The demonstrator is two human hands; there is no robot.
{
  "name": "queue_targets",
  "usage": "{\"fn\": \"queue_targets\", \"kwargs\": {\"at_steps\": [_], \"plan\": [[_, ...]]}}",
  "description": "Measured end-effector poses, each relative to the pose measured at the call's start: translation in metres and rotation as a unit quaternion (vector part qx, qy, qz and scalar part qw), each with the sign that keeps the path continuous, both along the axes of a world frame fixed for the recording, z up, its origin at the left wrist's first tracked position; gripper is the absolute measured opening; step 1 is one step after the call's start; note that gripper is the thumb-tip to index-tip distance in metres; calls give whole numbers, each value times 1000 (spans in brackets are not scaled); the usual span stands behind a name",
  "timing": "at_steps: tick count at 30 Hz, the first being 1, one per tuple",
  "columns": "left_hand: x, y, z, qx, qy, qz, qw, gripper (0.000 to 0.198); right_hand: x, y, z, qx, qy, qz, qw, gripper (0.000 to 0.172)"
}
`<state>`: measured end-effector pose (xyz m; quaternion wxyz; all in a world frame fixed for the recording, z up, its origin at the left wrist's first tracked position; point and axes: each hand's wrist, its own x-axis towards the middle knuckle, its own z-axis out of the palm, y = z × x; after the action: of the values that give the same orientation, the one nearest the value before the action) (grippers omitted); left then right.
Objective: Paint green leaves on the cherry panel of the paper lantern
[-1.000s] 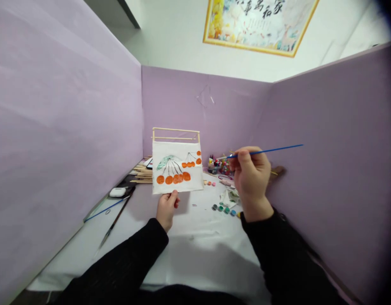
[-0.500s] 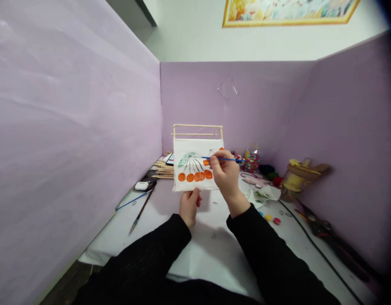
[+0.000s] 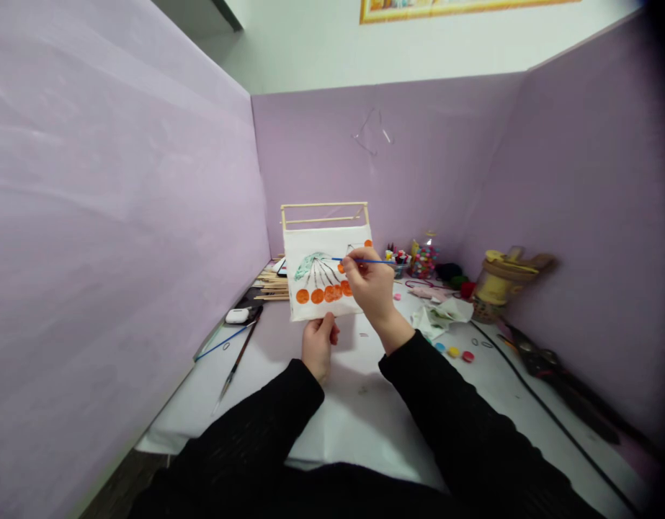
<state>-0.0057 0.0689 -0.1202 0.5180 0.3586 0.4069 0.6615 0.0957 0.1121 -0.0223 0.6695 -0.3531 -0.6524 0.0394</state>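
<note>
My left hand [image 3: 318, 342] pinches the bottom edge of a small white paper panel [image 3: 310, 249] on a thin wooden stick frame [image 3: 322, 207], held upright above the table. The panel shows orange round fruits on dark stems with a green leaf. My right hand [image 3: 369, 285] is closed round a thin blue paintbrush [image 3: 359, 260], whose tip rests on the panel near the leaf. This hand covers the panel's right part.
Purple partition walls [image 3: 121, 216] enclose a white table [image 3: 364, 411]. Left: loose sticks [image 3: 270, 287], a white earbud case [image 3: 238, 315], two brushes [image 3: 232, 357]. Right: crumpled tissue [image 3: 440, 317], small paint pots [image 3: 454, 352], a bead jar [image 3: 424, 261], a string spool [image 3: 499, 285], pliers [image 3: 548, 367].
My right hand swung left from beside the panel and brought the brush tip onto the painted paper. The camera view tilted down and shifted right, revealing more of the table's right side.
</note>
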Motion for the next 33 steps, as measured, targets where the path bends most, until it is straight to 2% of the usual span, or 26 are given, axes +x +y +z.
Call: {"fn": "queue_targets", "kwargs": {"at_steps": [10, 16, 21, 33], "plan": [[-1, 0, 0, -2, 2, -5, 1000, 40, 0, 2, -3, 10, -11, -35, 999, 12], [-1, 1, -1, -4, 5, -1, 1000, 40, -2, 3, -4, 1, -10, -5, 1000, 13], [-1, 2, -4, 0, 10, 1, 1000, 41, -1, 6, -5, 2, 4, -27, 1000, 14], [-2, 2, -4, -2, 11, -1, 1000, 42, -2, 6, -3, 3, 21, -10, 1000, 13]]}}
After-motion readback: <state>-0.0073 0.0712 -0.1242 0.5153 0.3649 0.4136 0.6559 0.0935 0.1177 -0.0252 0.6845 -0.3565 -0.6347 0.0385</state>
